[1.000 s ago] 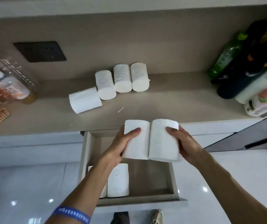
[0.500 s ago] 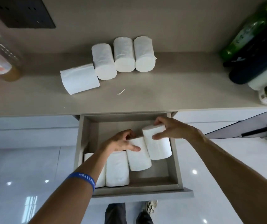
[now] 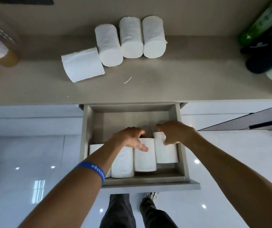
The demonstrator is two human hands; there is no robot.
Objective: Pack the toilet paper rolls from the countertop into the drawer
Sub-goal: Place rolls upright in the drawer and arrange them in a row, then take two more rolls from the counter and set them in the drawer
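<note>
The grey drawer (image 3: pixel 182 155) stands open below the countertop (image 3: pixel 181 83). Several white toilet paper rolls lie side by side along its front. My left hand (image 3: pixel 130 139) grips the third roll (image 3: pixel 145 159), thumb on top. My right hand (image 3: pixel 173 132) holds the rightmost roll (image 3: pixel 165 153) against the drawer's right wall. My left forearm partly hides the leftmost roll (image 3: pixel 94 148); beside it lies another roll (image 3: pixel 122 163). On the countertop several more rolls remain: one lying askew (image 3: pixel 82 65) and three in a row (image 3: pixel 131 38) by the back wall.
Green, dark and white bottles (image 3: pixel 267 46) crowd the counter's right end. A clear bottle with amber liquid (image 3: pixel 1 46) stands at the left. A small paper scrap (image 3: pixel 127 80) lies mid-counter. A dark cabinet door (image 3: pixel 255 120) juts out at right. My legs (image 3: pixel 120 211) are below the drawer front.
Both hands came down from above the counter edge into the drawer, each with a roll, and set them in line with the rolls lying there. The view has tilted further down.
</note>
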